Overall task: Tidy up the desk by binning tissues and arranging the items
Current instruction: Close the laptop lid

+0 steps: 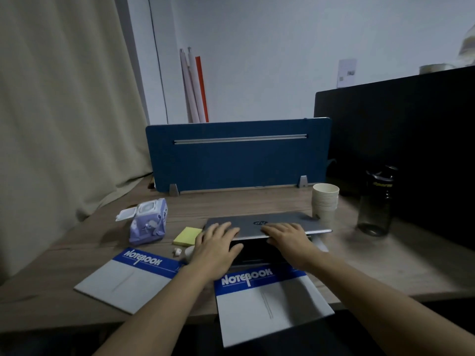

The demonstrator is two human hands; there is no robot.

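Head view: I am seeing both hands lying flat on the silver laptop (pixel 267 223), lid nearly closed. Left hand (pixel 217 244) and right hand (pixel 288 240) are showing fingers spread, gripping nothing. The tissue pack (pixel 147 222), flap open, is sitting on the tabletop (pixel 385 265) left of the sticky notes (pixel 187 235).

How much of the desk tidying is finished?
No step looks finished yet. In hand: the left hand and right hand lie flat on the lid of the laptop, which is nearly closed. Left: the two notebooks lie askew, the wipes pack stands open, and the sticky notes sit loose. No loose tissues or bin show.
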